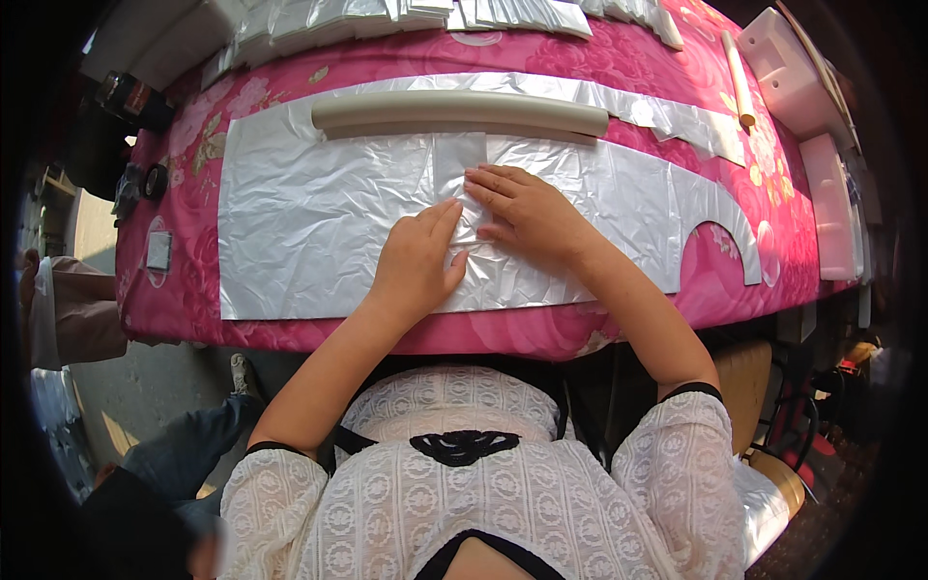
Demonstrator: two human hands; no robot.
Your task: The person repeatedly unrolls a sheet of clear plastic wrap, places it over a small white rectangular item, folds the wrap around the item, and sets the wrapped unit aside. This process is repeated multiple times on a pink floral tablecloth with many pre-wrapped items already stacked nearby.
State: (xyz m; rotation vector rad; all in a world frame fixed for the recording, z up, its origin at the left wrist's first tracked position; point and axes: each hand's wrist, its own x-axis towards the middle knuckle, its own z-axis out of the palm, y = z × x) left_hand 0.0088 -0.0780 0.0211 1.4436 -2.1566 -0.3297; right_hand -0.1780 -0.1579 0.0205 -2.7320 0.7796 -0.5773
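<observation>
A wide white plastic carrier bag [309, 222] lies flat and creased across the table, its handle end with a curved cut-out toward the right. My left hand [414, 256] rests on the middle of the sheet, palm down, fingers stretched toward the other hand. Just to its right, my right hand [530, 215] presses flat on the plastic with its fingers extended. Their fingertips are close together, beside a folded strip. Beyond both hands, a long beige tube [454, 112] lies crosswise on the plastic, touched by neither.
A pink floral cloth [425, 338] covers the table. Stacks of folded white plastic [329, 31] line the far edge. At right are a thinner tube [738, 77] and white foam boxes [785, 72]. A dark jar [133, 101] stands left; a person's jeans-clad leg [184, 449] shows lower left.
</observation>
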